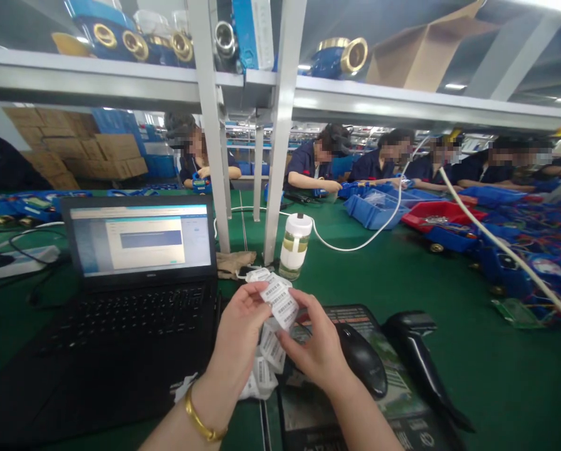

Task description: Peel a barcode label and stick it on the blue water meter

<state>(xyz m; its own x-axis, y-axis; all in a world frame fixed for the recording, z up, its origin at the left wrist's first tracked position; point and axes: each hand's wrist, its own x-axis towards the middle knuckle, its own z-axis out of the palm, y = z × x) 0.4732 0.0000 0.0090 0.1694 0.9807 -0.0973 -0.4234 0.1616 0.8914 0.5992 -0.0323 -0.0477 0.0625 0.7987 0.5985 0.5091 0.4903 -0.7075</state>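
Observation:
A strip of white barcode labels (pixel 283 307) is held up between my two hands, and more of it hangs folded below, down to the table. My left hand (pixel 240 326) pinches the strip's left edge between thumb and fingers; a gold bangle (pixel 200 416) circles that wrist. At the strip's right side, my right hand (pixel 320 344) has its fingers curved, with the fingertips at the label's edge. Right of that hand lies a black computer mouse (pixel 362 360) on a printed mouse pad (pixel 308 413). An open laptop (pixel 141 300) stands to the left with its screen lit.
A black barcode scanner (pixel 421 363) lies right of the mouse pad. A lidded drink bottle (pixel 295 247) stands beyond my hands, near the metal shelf posts (pixel 280 138). Blue bins (pixel 372 210), a red bin (pixel 442 216) and wired blue parts fill the right. Several people sit opposite. A white cable crosses the table.

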